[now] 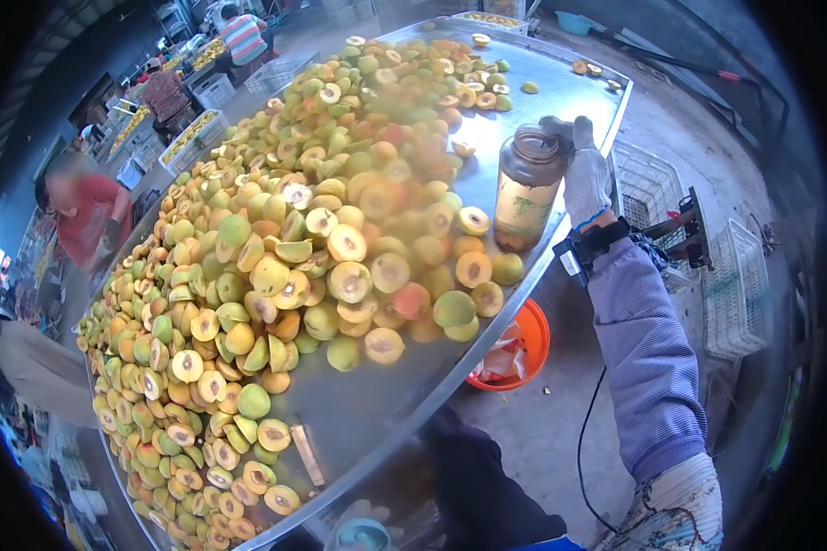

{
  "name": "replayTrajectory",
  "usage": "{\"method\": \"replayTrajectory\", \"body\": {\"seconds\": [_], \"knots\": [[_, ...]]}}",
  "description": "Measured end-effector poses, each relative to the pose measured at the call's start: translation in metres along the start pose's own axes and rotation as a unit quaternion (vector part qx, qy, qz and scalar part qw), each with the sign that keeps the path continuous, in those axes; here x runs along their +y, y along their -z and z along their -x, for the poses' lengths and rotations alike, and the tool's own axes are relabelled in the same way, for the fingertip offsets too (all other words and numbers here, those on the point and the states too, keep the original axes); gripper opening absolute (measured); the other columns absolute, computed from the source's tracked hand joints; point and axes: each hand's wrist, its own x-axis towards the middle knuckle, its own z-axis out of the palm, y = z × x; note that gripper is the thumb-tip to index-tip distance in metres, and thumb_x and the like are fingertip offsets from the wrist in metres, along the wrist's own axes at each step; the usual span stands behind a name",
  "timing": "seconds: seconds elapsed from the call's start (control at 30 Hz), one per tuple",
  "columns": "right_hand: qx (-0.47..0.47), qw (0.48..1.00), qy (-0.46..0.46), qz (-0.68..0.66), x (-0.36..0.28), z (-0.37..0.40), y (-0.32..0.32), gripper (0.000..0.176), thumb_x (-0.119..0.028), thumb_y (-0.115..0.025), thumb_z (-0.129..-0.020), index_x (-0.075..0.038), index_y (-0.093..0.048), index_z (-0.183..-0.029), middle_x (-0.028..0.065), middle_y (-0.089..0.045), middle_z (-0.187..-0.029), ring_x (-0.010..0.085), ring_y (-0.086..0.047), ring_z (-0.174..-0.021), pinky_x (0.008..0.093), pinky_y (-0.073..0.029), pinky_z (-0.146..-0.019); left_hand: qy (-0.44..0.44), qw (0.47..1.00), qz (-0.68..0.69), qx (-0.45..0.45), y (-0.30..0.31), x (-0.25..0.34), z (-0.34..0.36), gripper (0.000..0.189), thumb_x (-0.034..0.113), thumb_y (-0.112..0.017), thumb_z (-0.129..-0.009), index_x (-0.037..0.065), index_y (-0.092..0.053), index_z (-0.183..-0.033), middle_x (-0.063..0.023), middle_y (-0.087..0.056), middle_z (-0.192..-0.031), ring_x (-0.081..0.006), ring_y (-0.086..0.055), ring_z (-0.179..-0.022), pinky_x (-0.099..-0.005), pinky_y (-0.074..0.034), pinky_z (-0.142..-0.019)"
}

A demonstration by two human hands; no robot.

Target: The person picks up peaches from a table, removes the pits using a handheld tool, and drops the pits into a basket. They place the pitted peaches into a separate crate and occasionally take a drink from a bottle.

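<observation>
My right hand [583,174], in a pale glove with dark fingertips, grips the upper side of a clear brown-tinted bottle [526,197]. The bottle is upright at the table's right edge, its mouth uncapped, with liquid and dark bits at its bottom. At the lower edge of the view, my left hand [377,511], in a whitish glove, is partly seen with its fingers around a round teal cap [362,534]. Halved yellow-green fruits [347,242] with brown centres lie heaped beside the bottle.
The metal table [358,404] carries the fruit pile and a small wooden-looking strip [308,455]. Below its edge stands an orange bucket [535,344] with plastic inside. White crates [737,289] stand at right. A person in red [92,216] works across the table; others are farther back.
</observation>
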Motion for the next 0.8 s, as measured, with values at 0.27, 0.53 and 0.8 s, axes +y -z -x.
{"method": "replayTrajectory", "body": {"seconds": [0.27,0.53,0.8], "knots": [[-0.034,0.981,-0.036,0.188,-0.008,0.011,0.042,0.042,-0.04,-0.055,-0.099,-0.004,-0.064,-0.12,0.0032,-0.067,-0.111,0.0133,-0.061,-0.101,0.0265,-0.046,-0.091,0.0,0.999,-0.022,-0.033,-0.014,-0.004,0.009,0.083,0.026,-0.078,-0.079,0.001,-0.036,-0.145,-0.0179,-0.056,-0.133,-0.0318,-0.065,-0.105,-0.0371,-0.06,-0.075],[-0.165,0.947,-0.118,0.249,-0.024,0.102,0.059,0.03,-0.016,-0.062,-0.095,0.002,-0.059,-0.12,0.0055,-0.065,-0.106,0.0124,-0.061,-0.094,0.0236,-0.05,-0.081,-0.089,0.99,-0.095,-0.062,-0.034,0.017,0.012,0.075,0.035,-0.073,-0.085,-0.003,-0.04,-0.141,-0.0208,-0.063,-0.12,-0.0315,-0.069,-0.095,-0.0345,-0.06,-0.069],[-0.611,0.755,0.008,0.239,-0.13,0.304,-0.081,0.068,-0.038,-0.069,-0.082,-0.006,-0.045,-0.138,0.0181,-0.053,-0.134,0.0323,-0.056,-0.12,0.0392,-0.046,-0.1,-0.289,0.809,-0.475,-0.192,-0.063,0.023,-0.028,0.05,0.023,-0.065,-0.089,0.004,-0.048,-0.131,-0.0128,-0.057,-0.124,-0.0281,-0.063,-0.102,-0.0383,-0.054,-0.082]]}}
